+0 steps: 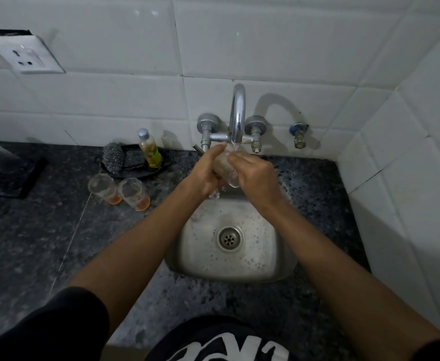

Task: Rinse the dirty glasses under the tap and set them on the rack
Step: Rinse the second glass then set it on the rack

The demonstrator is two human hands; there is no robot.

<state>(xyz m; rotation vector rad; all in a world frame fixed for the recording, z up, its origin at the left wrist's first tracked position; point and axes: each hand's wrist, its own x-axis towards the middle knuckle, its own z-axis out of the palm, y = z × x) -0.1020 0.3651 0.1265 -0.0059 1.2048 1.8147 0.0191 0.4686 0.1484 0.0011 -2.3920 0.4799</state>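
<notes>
We take the tap (237, 113) as our reference. Directly beneath its spout, over the back edge of the sink (278, 261), both hands hold one glass (228, 169) tilted on its side, mouth turned up towards the running water. We judge the tilt deliberate: it lets the stream enter the glass and run back out into the basin.

The left hand (208, 173) grips the glass from the left of the tap, fingers curled round the body, thumb lying along the top. The right hand (255, 175) closes round it from the right, fingers wrapped over the upper wall near the rim. Whether any finger reaches inside the glass, we cannot tell. Water falls from under the hands into the sink, whose floor is beaded with droplets.

Left of the tap, on the dark stone counter (44, 243), two more glasses (120, 190) stand upright side by side, each with an orange residue at the bottom. We judge these still to be rinsed. Behind them, nearer the wall, a dark dish (135, 173) holds scrubbers (113, 158) and a bottle of yellow liquid (150, 149), within reach of the sink. Far left of the tap, a dark object at the frame edge (5, 173) may be the rack; it is too cut off to confirm.

In our judgement, the task is at an early stage.
</notes>
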